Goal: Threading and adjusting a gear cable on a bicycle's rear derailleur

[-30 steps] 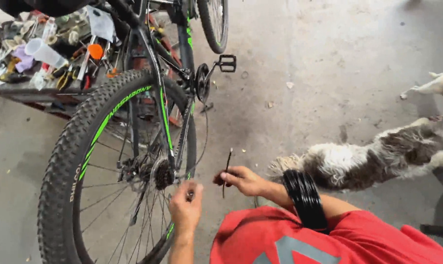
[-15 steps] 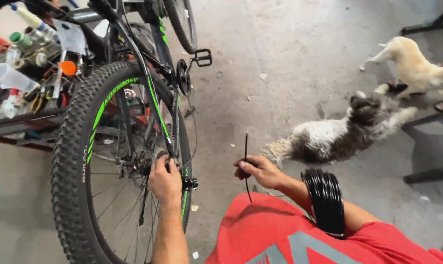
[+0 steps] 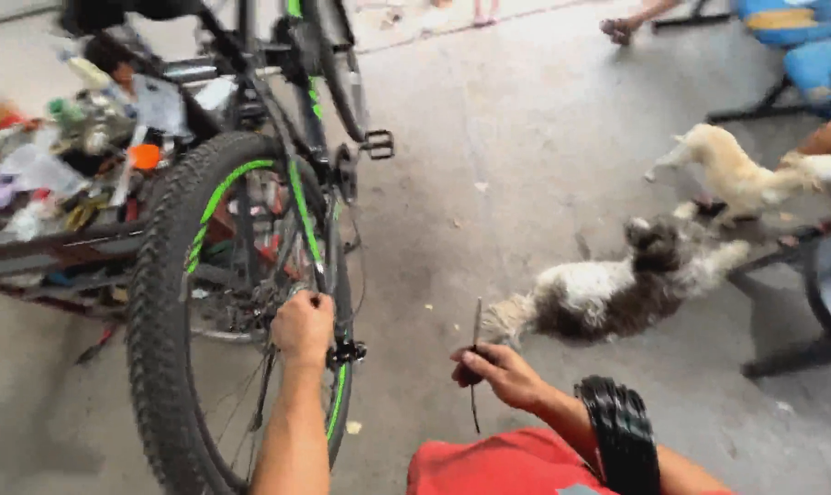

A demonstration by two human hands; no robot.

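Currently the left hand [image 3: 303, 325] is closed around the bicycle frame [image 3: 307, 240] at the hub of the rear wheel [image 3: 188, 302], fingers wrapped over the black-and-green stay just above the axle nut. Right hand [image 3: 498, 374] is closed on a thin dark rod-like tool [image 3: 475, 362], pinched between thumb and fingers; the tool stands nearly upright, its ends showing above and below the fist. That hand sits well apart from the wheel, to its right, over the concrete floor [image 3: 526, 137].

Several black bands [image 3: 619, 435] circle the right forearm. A red garment [image 3: 498, 467] shows at the bottom edge.

The wheel has a knobby black tyre with a green rim stripe. A pedal [image 3: 377, 144] juts out higher up on the bicycle. Behind the wheel, a low shelf [image 3: 58, 247] carries cluttered bottles and small items, too blurred to sort.

On the floor to the right, a grey-and-white dog [image 3: 608, 293] lies near a pale dog [image 3: 736, 174].
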